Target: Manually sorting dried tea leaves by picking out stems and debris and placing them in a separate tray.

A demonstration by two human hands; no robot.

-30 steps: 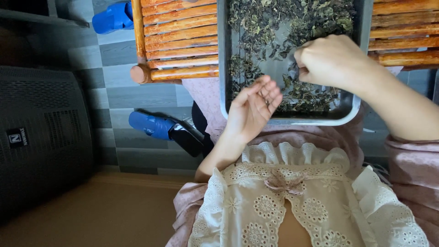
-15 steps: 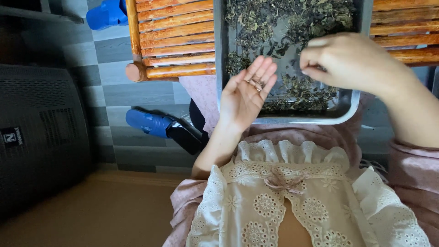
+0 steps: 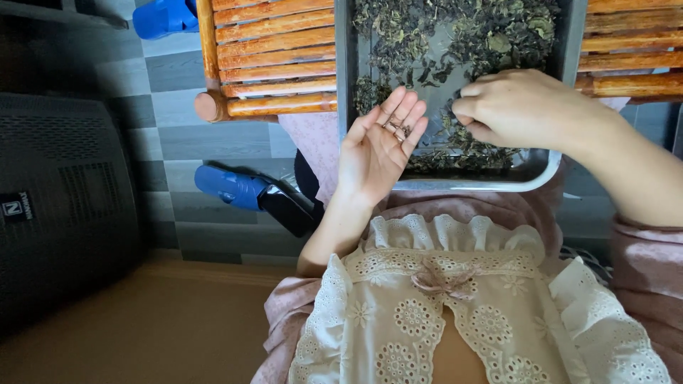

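Your left hand (image 3: pixel 380 153) lies open, palm up, at the tray's (image 3: pixel 346 85) near left edge, cupping a few dark bits (image 3: pixel 400 129). Your right hand (image 3: pixel 523 107) pinches among the tray's leaves (image 3: pixel 462 32); what it grips is hidden. Tilt the left palm and the bits may slide off beside the tray.

Left hand (image 3: pixel 377 153) palm up, fingers spread, over the near left corner of a metal tray (image 3: pixel 344 107); a few small dark stems (image 3: pixel 400 129) lie on its fingers. Right hand (image 3: pixel 523 107) curled, fingertips pinched down among dried green leaves (image 3: pixel 455 35) in the tray. Tray rests on a wooden slatted desk (image 3: pixel 274 57). Blue slipper (image 3: pixel 228 186) on the grey tiled floor (image 3: pixel 178 139) below left.
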